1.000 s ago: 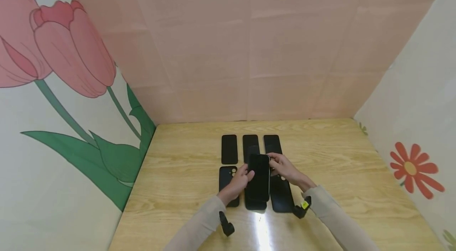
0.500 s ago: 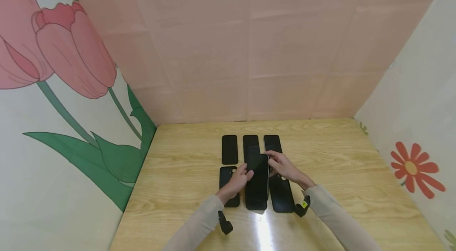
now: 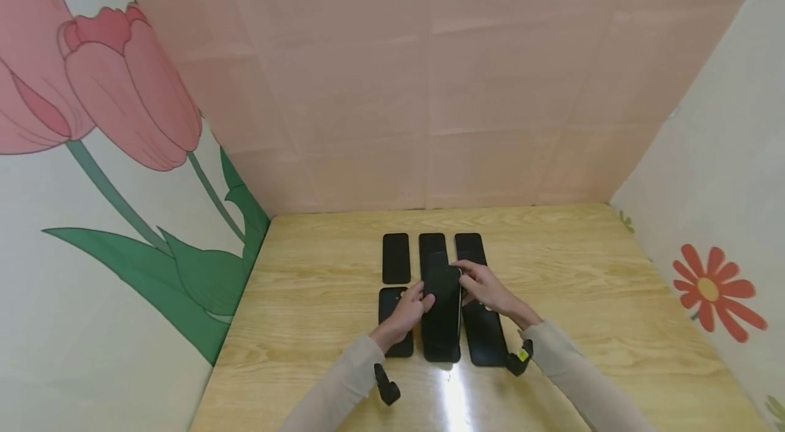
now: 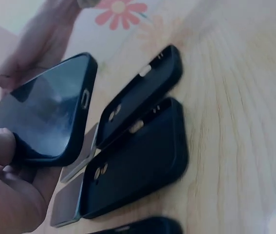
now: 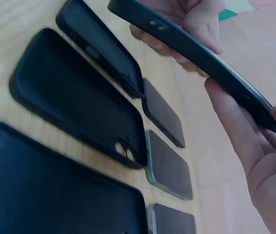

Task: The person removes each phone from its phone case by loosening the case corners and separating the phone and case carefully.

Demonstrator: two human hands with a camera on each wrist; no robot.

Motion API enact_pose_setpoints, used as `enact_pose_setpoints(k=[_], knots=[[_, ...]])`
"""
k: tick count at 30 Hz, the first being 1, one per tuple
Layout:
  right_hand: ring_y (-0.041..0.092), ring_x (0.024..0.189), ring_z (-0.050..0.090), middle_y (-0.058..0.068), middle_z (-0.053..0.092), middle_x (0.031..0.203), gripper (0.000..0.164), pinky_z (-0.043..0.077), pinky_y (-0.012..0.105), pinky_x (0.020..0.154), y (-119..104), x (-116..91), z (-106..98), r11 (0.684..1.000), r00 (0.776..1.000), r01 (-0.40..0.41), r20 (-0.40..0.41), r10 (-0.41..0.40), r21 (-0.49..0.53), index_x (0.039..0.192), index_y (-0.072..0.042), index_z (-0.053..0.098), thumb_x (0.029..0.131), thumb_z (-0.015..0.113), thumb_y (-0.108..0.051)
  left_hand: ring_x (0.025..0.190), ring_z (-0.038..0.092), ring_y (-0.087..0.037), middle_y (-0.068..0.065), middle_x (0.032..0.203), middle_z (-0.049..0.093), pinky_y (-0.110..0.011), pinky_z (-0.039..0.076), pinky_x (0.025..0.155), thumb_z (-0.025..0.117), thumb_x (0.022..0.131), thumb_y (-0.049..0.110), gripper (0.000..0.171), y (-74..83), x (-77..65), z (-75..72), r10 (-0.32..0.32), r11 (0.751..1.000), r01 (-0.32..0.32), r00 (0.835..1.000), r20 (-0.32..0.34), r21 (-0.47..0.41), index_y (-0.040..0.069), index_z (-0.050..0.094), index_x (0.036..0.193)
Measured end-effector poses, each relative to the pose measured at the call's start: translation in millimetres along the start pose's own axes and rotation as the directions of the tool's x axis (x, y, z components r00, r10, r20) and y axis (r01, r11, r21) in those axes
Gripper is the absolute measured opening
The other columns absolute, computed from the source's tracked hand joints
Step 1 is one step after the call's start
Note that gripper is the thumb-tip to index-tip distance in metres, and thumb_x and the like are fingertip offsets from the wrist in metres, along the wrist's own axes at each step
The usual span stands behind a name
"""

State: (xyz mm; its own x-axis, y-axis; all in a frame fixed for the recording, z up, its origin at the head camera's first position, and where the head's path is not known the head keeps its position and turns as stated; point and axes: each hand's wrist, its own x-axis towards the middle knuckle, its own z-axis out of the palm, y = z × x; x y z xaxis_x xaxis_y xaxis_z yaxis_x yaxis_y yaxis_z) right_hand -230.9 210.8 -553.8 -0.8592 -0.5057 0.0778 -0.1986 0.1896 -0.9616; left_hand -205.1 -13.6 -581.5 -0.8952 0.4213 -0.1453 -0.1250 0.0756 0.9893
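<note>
Both hands hold a black phone case with a dark-screened phone in it, above the table. My left hand grips the left long side, its thumb on the screen edge and the other fingers beneath. My right hand pinches the far right corner. In the right wrist view the phone's pale edge shows slightly above the case rim near the right fingers; how fully it is seated there I cannot tell. Below lie a left case and a right case, with a middle case between them.
Beyond the cases lie a left phone, a middle phone and a right phone, in a row on the wooden table. A pink wall stands behind; flowered panels flank both sides.
The held phone and case have tilted and shifted slightly left, and less of the phone's bright right edge shows. Both hands keep their hold, with the right fingers moved a little left.
</note>
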Motion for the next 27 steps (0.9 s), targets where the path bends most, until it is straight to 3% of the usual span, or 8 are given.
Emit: enact_pose_setpoints(k=[5,10,20,27], knots=[[0.030,0.082,0.072,0.030,0.065,0.113,0.036,0.056,0.056,0.066,-5.2,1.3,-4.6,1.000,0.998,0.022,0.050,-0.022,0.010,0.135,0.013,0.047,0.101,0.047,0.001,0.100,0.067,-0.029,-0.018,0.113,0.067,-0.043,0.054,0.087,0.049,0.103,0.007,0.030,1.7,-0.3,0.0,0.077,0.993,-0.071,0.995,-0.061,0.096,-0.004,0.053,0.130],[0.028,0.085,0.071,0.028,0.065,0.112,0.035,0.055,0.057,0.067,-7.1,2.7,-7.9,1.000,0.998,0.005,0.057,-0.005,0.007,0.131,0.014,0.051,0.097,0.047,0.005,0.101,0.066,-0.028,-0.019,0.116,0.067,-0.042,0.054,0.087,0.050,0.103,0.006,0.030,-0.3,-1.8,-0.9,0.077,0.989,-0.070,0.996,-0.053,0.134,-0.004,0.052,0.131],[0.031,0.083,0.071,0.028,0.066,0.110,0.030,0.057,0.055,0.066,-2.4,4.5,-6.1,0.998,0.997,0.009,0.072,-0.013,0.056,0.125,0.013,0.054,0.098,0.043,0.007,0.115,0.060,-0.028,-0.016,0.132,0.060,-0.047,0.045,0.101,0.045,0.105,0.010,0.044,-0.6,-2.2,-7.7,0.010,1.000,-0.010,0.998,0.062,0.008,0.005,0.040,0.149],[0.026,0.087,0.070,0.024,0.066,0.110,0.032,0.058,0.049,0.070,-3.5,3.1,-5.9,0.992,0.998,-0.006,0.058,-0.001,0.129,0.128,0.013,0.052,0.099,0.041,0.004,0.117,0.058,-0.025,-0.017,0.131,0.060,-0.047,0.040,0.106,0.046,0.104,0.008,0.042,3.0,-2.1,-6.5,0.025,0.999,-0.022,0.998,0.064,-0.036,0.001,0.042,0.146]])
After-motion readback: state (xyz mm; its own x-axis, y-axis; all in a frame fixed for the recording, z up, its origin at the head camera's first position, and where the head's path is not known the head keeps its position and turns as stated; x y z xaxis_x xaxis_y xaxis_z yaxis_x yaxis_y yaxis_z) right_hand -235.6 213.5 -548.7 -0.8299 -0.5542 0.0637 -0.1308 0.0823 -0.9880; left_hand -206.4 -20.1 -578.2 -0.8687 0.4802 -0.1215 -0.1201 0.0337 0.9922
